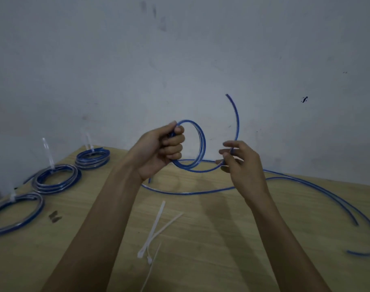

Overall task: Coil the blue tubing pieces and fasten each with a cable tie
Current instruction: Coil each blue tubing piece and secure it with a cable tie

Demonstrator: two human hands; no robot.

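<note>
Head view: the left hand is fisted around the coil of blue tubing, held upright above the far edge of the wooden table. The right hand, just right of the coil, is half open, thumb and fingertips pinching the tubing's free tail, which arcs up past the coil.

To finish this wind well, I judge the right hand should feed the tail around at the same curve as the loops already gathered, letting the tube roll rather than twist, while the left fist keeps every turn stacked until a tie goes on.

Counted: three finished coils lie left of the held coil, each with a white tie sticking up. Three loose cable ties lie on the table below the held coil. At least two uncoiled lengths trail off to its right.
</note>
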